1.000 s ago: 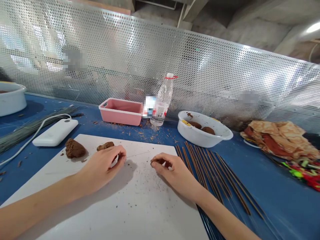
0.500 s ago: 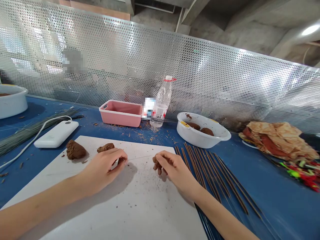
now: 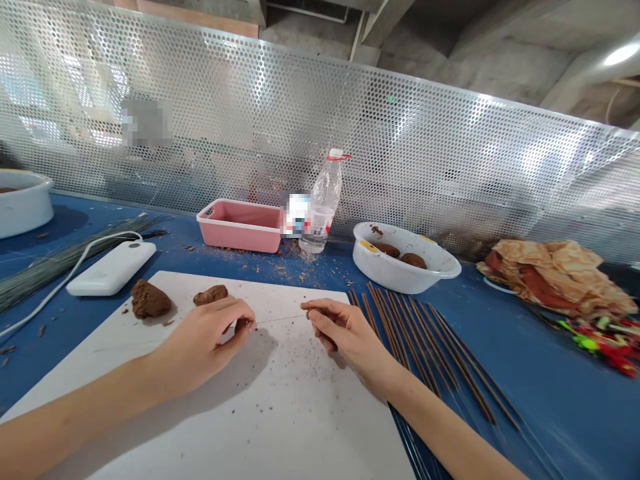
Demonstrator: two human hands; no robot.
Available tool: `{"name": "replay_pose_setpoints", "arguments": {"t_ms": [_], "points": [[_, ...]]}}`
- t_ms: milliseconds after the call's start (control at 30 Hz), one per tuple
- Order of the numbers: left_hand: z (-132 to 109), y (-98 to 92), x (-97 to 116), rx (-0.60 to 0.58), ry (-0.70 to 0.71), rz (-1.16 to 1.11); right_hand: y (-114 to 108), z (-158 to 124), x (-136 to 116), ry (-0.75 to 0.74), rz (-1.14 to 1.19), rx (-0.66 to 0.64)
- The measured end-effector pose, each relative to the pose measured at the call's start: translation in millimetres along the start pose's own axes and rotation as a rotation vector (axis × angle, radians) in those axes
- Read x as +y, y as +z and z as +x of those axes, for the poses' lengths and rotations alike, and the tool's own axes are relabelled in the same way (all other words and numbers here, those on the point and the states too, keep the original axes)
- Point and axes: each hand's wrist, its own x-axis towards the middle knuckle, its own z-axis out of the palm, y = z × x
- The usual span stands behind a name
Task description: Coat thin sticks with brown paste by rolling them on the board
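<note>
A thin wire (image 3: 280,320) runs nearly level between my two hands, just above the white board (image 3: 240,420). My left hand (image 3: 215,340) pinches one end between thumb and fingertips. Around the other end, the fingers of my right hand (image 3: 345,333) close on a small lump of brown clay (image 3: 325,340), mostly hidden by them. Behind my left hand lie a small clay piece (image 3: 211,294) and a bigger clay lump (image 3: 150,300). Dark crumbs are scattered over the board between the hands.
Several brown-coated sticks (image 3: 415,347) lie right of the board. Behind stand a white basin (image 3: 405,267) holding clay, a water bottle (image 3: 323,207) and a pink box (image 3: 240,233). At left are a white power bank (image 3: 113,270) with a cable and a bundle of wires (image 3: 60,260).
My right hand's fingers have shifted over the clay, with the index finger now stretched further left and the lump more covered. My left hand has stayed almost still.
</note>
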Motion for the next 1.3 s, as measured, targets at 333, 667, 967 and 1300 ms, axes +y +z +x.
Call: {"name": "replay_pose_setpoints", "arguments": {"t_ms": [333, 667, 967, 1300], "points": [[-1.1, -1.3, 2.9, 0.005, 0.016, 0.009, 1.4, -2.1, 2.9, 0.036, -0.039, -0.010], [1.2, -2.7, -2.4, 0.025, 0.001, 0.053, -0.7, 1.4, 3.2, 0.035, 0.003, 0.038], [0.0, -3.6, 0.0, 0.039, -0.013, 0.042, 6.0, -5.8, -9.5, 0.124, 0.184, -0.070], [0.1, -4.4, 0.6, 0.034, -0.022, 0.050, 3.9, -5.5, -6.6, 0.168, 0.167, -0.073]]}}
